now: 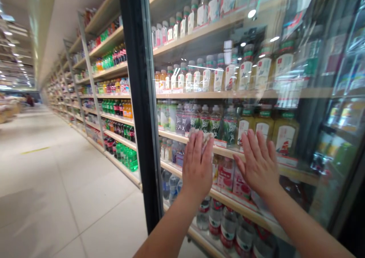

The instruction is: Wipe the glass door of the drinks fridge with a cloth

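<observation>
Both of my hands rest against the glass door of a drinks cooler. My left hand lies flat with its fingers pointing up and presses a crumpled white cloth to the glass; the cloth peeks out above the fingertips. Close to its right, my right hand is spread flat on the same pane with nothing in it. Behind the glass, rows of bottles stand on wooden shelves.
The door's black frame runs top to bottom at my left. Beyond it, open shelves of soft drinks line the aisle. A pale tiled floor stretches left, with a person far down the aisle.
</observation>
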{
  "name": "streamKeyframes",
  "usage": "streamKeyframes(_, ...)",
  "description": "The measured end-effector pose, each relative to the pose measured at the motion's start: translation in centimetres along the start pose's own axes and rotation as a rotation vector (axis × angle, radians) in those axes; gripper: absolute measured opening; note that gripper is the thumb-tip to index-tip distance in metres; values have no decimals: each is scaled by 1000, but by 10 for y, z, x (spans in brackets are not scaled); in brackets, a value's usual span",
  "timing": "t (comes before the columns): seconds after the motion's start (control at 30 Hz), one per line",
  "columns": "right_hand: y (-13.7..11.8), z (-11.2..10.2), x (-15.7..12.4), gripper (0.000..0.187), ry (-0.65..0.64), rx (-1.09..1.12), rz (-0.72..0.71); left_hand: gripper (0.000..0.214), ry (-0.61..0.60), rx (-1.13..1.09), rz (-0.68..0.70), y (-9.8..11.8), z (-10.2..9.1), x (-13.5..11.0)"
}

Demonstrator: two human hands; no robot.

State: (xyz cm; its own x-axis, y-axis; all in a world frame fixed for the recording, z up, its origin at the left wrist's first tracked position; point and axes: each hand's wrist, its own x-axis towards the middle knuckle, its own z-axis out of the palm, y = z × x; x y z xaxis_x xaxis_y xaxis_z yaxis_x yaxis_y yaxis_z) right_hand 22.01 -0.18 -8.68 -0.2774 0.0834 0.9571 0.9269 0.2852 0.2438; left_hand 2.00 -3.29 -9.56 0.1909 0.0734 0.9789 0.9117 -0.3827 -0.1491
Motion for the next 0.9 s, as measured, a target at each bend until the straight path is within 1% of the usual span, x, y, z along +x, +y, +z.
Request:
streamKeyframes(0.07, -5, 2, -5, 67, 5, 2, 38, 50, -27, -30, 5, 9, 4, -13)
streamKeyframes(0.13, -10, 2, -10, 66, 9, 6, 67, 47, -53, -62, 102, 15, 8, -27)
streamKeyframes(0.2, -12, 3, -13, 66, 7, 10, 77, 46, -58, -54, 185, 12, 9, -30)
streamKeyframes(0.23, -12, 3, -14, 67, 6, 10, 76, 45, -45, -29, 182, 8, 7, -26)
streamKeyframes(0.27, -12, 2, -14, 67, 6, 10, 71, 45, -30, 2, 146, 2, 5, -20)
streamKeyframes(0.33, -12, 2, -14, 67, 11, 11, 66, 47, 3, 51, 32, -5, 1, -6)
streamKeyframes(0.4, -12, 2, -13, 67, 16, 13, 64, 49, 19, 49, -37, -4, -1, 0)
streamKeyframes(0.43, -12, 2, -12, 67, 20, 13, 65, 48, 11, 29, -26, -1, 0, -2)
streamKeyframes(0.47, -12, 2, -12, 67, 23, 13, 67, 47, -5, -1, 22, 3, 1, -6)
streamKeyframes(0.53, -13, 2, -12, 67, 26, 16, 72, 45, -52, -50, 165, 10, 5, -15)
streamKeyframes(0.57, -13, 3, -12, 66, 27, 19, 75, 45, -77, -59, 227, 11, 6, -18)
streamKeyframes(0.6, -13, 3, -12, 65, 26, 23, 78, 44, -90, -57, 260, 11, 6, -18)
streamKeyframes(0.63, -13, 3, -13, 65, 23, 26, 79, 44, -93, -44, 258, 9, 6, -16)
streamKeyframes(0.67, -13, 3, -13, 65, 22, 27, 78, 45, -86, -21, 224, 6, 4, -12)
streamKeyframes(0.73, -13, 3, -15, 67, 25, 22, 74, 48, -58, 20, 124, 4, 2, -6)
streamKeyframes(0.8, -13, 3, -15, 67, 29, 16, 73, 51, -39, 37, 38, 7, 1, -9)
streamKeyframes(0.83, -13, 3, -15, 67, 32, 15, 76, 51, -41, 32, 30, 11, 2, -14)
streamKeyframes(0.9, -13, 3, -15, 67, 36, 15, 81, 49, -59, 1, 94, 17, 5, -25)
